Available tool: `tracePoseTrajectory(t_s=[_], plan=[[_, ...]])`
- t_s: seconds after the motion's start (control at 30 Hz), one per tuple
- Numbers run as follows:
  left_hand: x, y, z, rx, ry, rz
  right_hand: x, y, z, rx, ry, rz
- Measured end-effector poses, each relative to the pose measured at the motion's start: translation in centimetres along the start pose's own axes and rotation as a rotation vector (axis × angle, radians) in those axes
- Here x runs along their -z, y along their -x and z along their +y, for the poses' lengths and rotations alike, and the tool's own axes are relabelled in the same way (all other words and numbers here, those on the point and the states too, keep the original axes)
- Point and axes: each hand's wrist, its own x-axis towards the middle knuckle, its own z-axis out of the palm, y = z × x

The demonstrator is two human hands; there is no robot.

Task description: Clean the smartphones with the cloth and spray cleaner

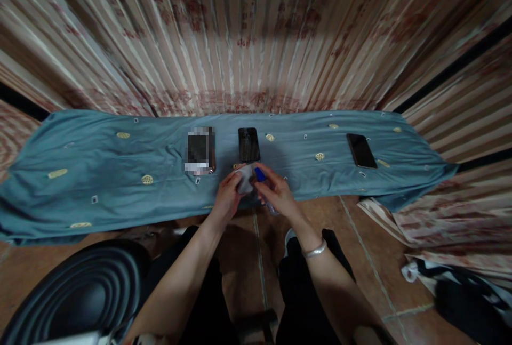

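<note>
My left hand [227, 194] is closed around a light grey cloth [245, 178], held just above the front part of the cloth-covered table. Close beside it, my right hand [279, 192] grips a small bottle with a blue top [260, 175]; its clear lower end pokes out below my fingers. Most of the bottle is hidden by the hand. A black phone [249, 144] lies face up right behind both hands. To its left rests a dark-screened device [199, 150], partly blurred out. Farther right lies another dark phone [361, 151].
A teal sheet with yellow pineapple prints [120, 174] covers the long narrow table. Patterned curtains [248, 41] hang behind and at the sides. A black ridged round stool [92, 291] stands at lower left. Dark bags or cloth [468, 302] lie on the tiled floor at right.
</note>
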Motion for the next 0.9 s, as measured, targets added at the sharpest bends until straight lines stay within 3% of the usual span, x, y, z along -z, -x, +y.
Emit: tracePoseTrajectory(t_s=[0.1, 0.23, 0.63, 0.77, 0.9], plan=[[0.0, 0.1, -0.5, 0.014, 0.013, -0.044, -0.4, 0.0, 0.5, 0.110, 0.263, 0.046], [0.1, -0.2, -0.5, 0.012, 0.051, -0.038, -0.6, 0.0, 0.6, 0.149, 0.437, 0.038], [0.9, -1.0, -0.7, 0.043, 0.171, -0.045, -0.5, 0.2, 0.9, 0.095, 0.597, -0.054], [0.5, -0.7, -0.1, 0.064, 0.213, 0.000, 0.9, -0.5, 1.1, 0.120, 0.633, 0.023], [0.0, -0.1, 0.6, 0.115, 0.219, 0.042, 3.6, -1.9, 1.1, 0.155, 0.899, 0.147]])
